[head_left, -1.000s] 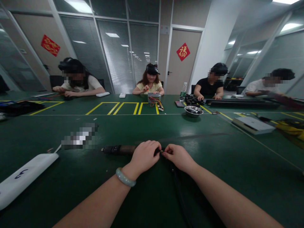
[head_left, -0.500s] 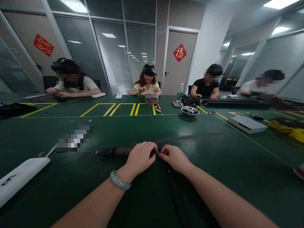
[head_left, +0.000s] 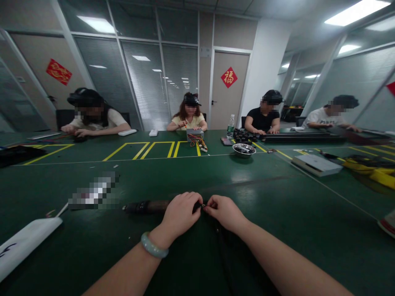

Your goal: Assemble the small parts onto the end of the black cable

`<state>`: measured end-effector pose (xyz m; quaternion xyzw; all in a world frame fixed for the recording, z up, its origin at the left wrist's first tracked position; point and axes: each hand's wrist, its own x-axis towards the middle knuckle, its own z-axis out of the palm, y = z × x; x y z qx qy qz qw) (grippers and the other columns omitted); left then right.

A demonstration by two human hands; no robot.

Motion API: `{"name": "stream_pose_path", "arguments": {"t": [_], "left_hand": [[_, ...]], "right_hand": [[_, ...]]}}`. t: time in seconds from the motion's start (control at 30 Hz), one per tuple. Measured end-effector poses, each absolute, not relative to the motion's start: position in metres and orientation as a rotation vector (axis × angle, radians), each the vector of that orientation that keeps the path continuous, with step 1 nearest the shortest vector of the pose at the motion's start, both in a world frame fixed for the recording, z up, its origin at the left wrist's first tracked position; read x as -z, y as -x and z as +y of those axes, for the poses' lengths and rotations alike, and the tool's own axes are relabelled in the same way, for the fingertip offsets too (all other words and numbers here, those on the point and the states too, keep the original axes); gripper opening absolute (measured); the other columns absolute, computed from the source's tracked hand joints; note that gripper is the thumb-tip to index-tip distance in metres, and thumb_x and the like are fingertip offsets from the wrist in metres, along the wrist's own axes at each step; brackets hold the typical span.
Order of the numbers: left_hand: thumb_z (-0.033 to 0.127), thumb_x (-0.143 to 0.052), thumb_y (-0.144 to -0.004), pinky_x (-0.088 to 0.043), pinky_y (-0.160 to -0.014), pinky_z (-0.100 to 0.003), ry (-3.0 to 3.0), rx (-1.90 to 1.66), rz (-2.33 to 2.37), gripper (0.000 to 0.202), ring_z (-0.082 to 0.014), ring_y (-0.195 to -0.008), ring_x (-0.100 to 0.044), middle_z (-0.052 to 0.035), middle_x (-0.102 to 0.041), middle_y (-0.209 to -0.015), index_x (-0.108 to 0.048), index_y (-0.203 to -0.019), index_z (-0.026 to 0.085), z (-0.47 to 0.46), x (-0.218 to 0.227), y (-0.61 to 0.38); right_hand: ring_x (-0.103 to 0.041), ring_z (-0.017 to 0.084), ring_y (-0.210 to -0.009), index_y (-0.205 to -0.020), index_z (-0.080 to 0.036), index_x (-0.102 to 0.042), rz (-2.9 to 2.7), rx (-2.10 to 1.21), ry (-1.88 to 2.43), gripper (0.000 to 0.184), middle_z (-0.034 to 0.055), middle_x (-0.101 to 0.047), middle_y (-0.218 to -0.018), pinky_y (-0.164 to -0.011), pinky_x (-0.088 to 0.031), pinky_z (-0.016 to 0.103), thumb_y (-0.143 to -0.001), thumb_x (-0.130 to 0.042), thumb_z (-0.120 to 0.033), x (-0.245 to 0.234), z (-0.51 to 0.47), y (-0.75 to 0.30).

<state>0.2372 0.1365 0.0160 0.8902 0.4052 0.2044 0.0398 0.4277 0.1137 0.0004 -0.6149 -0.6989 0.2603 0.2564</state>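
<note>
Curling over the right end of a dark cylindrical tool (head_left: 148, 207), the left hand (head_left: 182, 211) has its fingers bent and closed about it, leaving the tool's narrow tip pointing out to the left. The right hand (head_left: 226, 211) is just past the tool's right end, thumb and forefinger pinched on a small shiny piece (head_left: 203, 206); the fingertips cover most of it, so its shape cannot be told. The tool lies on a green table (head_left: 271, 205), and a dark cable (head_left: 221, 250) runs from near its right end toward the wearer. On the near side of the tool, a pale green bracelet (head_left: 154, 246) circles the left wrist.

Left of the tool and nearer the wearer lies a long white case (head_left: 27, 245) with a dark mark. Beyond the tool and to its right stands a metal bowl (head_left: 244, 155) with dark things inside. A grey box (head_left: 191, 135) trailing coloured wires (head_left: 199, 141) sits well beyond the tool's right end, in front of a person (head_left: 189, 113) in a yellow top.
</note>
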Motion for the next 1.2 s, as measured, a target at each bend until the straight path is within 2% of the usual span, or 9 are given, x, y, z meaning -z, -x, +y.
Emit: {"name": "stream_pose_path", "arguments": {"t": [0.33,0.67,1.0,1.2], "left_hand": [[0.028,-0.061,-0.085,-0.041,-0.077,-0.032,-2.752,-0.615,1.249,0.012,-0.0192,-0.09,-0.056,-0.0004,-0.061,-0.094,-0.057,-0.094,0.023,0.137,-0.013,-0.236],[0.028,-0.059,-0.087,-0.041,-0.078,-0.032,-2.752,-0.618,1.211,0.008,-0.0186,-0.089,-0.056,0.0003,-0.061,-0.093,-0.059,-0.094,0.024,0.138,-0.014,-0.235],[0.037,-0.058,-0.091,-0.041,-0.081,-0.033,-2.773,-0.627,1.143,0.014,-0.019,-0.094,-0.055,0.0013,-0.063,-0.1,-0.063,-0.099,0.027,0.139,-0.013,-0.233],[0.035,-0.058,-0.091,-0.041,-0.08,-0.033,-2.793,-0.621,1.145,0.013,-0.0189,-0.092,-0.056,0.0007,-0.063,-0.098,-0.065,-0.094,0.026,0.139,-0.014,-0.234]], "right_hand": [[-0.06,0.013,-0.068,-0.083,-0.02,-0.067,-1.893,-0.727,1.636,0.012,0.0002,-0.069,-0.078,-0.058,-0.038,0.022,-0.082,-0.064,-0.032,0.001,0.114,-0.427],[-0.062,0.014,-0.074,-0.087,-0.02,-0.066,-1.788,-0.834,1.625,0.013,0.0009,-0.07,-0.082,-0.062,-0.041,0.022,-0.082,-0.065,-0.032,0.003,0.114,-0.424],[-0.062,0.013,-0.071,-0.08,-0.02,-0.065,-1.777,-0.83,1.609,0.013,-0.0005,-0.069,-0.077,-0.064,-0.041,0.023,-0.082,-0.065,-0.032,0.004,0.115,-0.424],[-0.062,0.013,-0.069,-0.087,-0.019,-0.062,-1.707,-0.869,1.605,0.016,0.0,-0.069,-0.076,-0.06,-0.041,0.022,-0.078,-0.068,-0.031,0.009,0.118,-0.423]]}}
